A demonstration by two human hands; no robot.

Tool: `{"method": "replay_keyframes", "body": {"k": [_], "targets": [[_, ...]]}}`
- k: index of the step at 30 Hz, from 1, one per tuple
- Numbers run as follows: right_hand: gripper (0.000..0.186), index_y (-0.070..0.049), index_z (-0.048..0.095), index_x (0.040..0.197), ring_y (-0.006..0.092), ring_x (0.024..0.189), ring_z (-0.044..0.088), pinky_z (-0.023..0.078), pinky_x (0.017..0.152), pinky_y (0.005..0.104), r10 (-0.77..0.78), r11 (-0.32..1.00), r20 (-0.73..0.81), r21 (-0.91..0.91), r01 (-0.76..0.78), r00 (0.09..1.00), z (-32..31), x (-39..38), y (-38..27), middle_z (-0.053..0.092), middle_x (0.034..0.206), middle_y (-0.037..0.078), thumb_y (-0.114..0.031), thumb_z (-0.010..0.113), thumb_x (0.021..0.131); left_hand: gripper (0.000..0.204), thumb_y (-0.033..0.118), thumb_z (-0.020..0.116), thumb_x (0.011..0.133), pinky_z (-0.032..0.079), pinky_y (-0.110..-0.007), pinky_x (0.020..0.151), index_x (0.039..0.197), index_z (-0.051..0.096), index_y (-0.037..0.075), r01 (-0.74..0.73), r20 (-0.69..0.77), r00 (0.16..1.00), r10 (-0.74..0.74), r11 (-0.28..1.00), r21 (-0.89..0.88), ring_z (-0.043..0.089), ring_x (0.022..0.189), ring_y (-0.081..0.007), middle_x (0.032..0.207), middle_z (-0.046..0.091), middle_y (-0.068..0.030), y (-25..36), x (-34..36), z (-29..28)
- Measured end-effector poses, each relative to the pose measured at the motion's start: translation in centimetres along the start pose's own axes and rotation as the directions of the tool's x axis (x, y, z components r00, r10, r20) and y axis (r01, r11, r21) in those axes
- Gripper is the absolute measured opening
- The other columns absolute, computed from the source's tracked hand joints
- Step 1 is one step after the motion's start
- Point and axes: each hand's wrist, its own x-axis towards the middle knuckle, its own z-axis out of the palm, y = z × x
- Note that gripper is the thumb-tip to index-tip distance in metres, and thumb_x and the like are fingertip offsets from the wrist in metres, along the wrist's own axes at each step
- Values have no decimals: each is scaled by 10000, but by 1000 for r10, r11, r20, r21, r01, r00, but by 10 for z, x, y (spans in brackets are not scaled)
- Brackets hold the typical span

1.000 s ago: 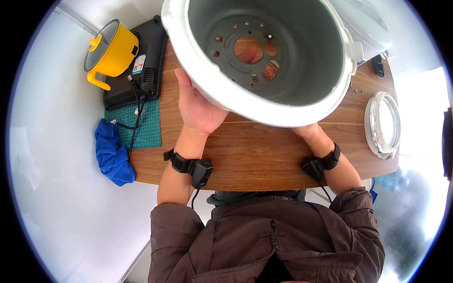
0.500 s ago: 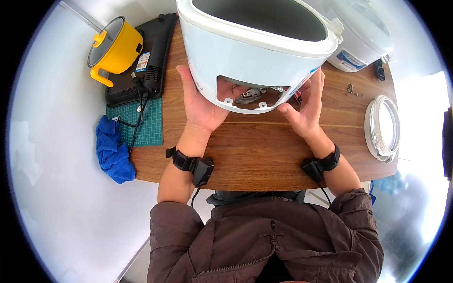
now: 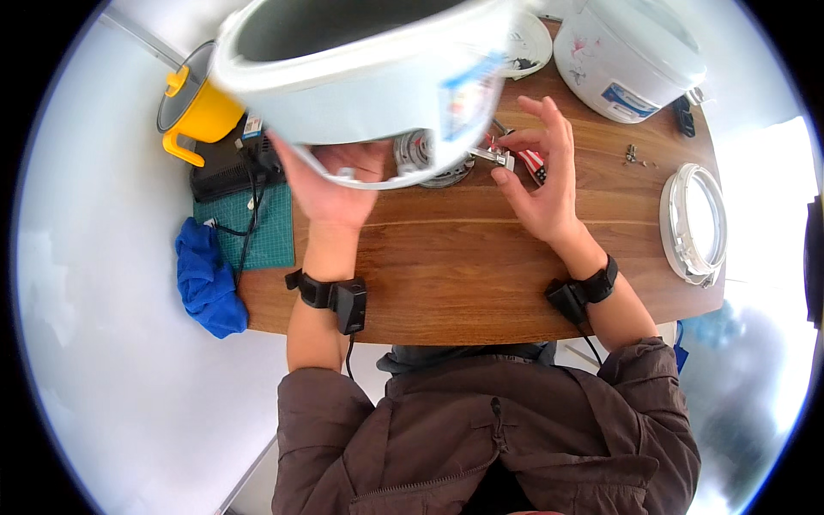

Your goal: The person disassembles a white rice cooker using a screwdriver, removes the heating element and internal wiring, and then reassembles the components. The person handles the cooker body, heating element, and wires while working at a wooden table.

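Observation:
My left hand (image 3: 335, 190) grips the motion-blurred white cooker housing (image 3: 360, 103), raised above the desk, with a grey interior and a cutout at its near lower side. My right hand (image 3: 541, 184) is off the housing, its fingers apart, beside a small silver metal piece (image 3: 503, 160); whether it touches that piece I cannot tell. Behind the housing's cutout a round metal plate (image 3: 421, 157) lies on the desk (image 3: 446, 275), partly hidden. A flag-patterned object (image 3: 534, 166) lies by my right hand.
At the back right stand a white cooker (image 3: 622, 56) and white dish (image 3: 528, 47). Right: black object (image 3: 684, 116), small screws (image 3: 633, 154), ring-shaped lid (image 3: 691, 223). Left: yellow pot (image 3: 202, 116) on a black device (image 3: 215, 176), green mat (image 3: 270, 227), blue cloth (image 3: 206, 283).
My left hand has carried the housing left and tilted it. My right hand has let go of the housing and opened. The metal plate and small metal piece show more.

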Motion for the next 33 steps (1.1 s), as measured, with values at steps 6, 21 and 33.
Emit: {"method": "replay_keyframes", "body": {"k": [6,21,33], "targets": [[615,-46,587,1398,329,1104,641,548,906,423,-39,987,135,-146,59,990,5,3,-8,573,1318,156,-95,822,832,681,550,574,971,398,-541,1183,1443,579,60,-226,44,973,225,973,38,532,1384,-350,1502,579,-158,53,9,-19],[449,-94,634,1306,302,1029,610,488,898,422,-41,797,273,-571,197,961,14,6,3,587,1159,115,-70,705,863,694,690,579,942,641,-454,885,1399,614,169,-269,42,963,267,961,63,657,1231,-301,1379,663,-76,42,27,-44],[234,-81,654,1170,305,1007,615,453,885,439,31,842,397,-504,189,917,18,25,12,579,1060,121,-106,658,937,701,711,491,983,638,-499,896,1487,523,225,-195,26,981,194,980,40,640,1256,-296,1442,608,-63,25,29,-56]]}}
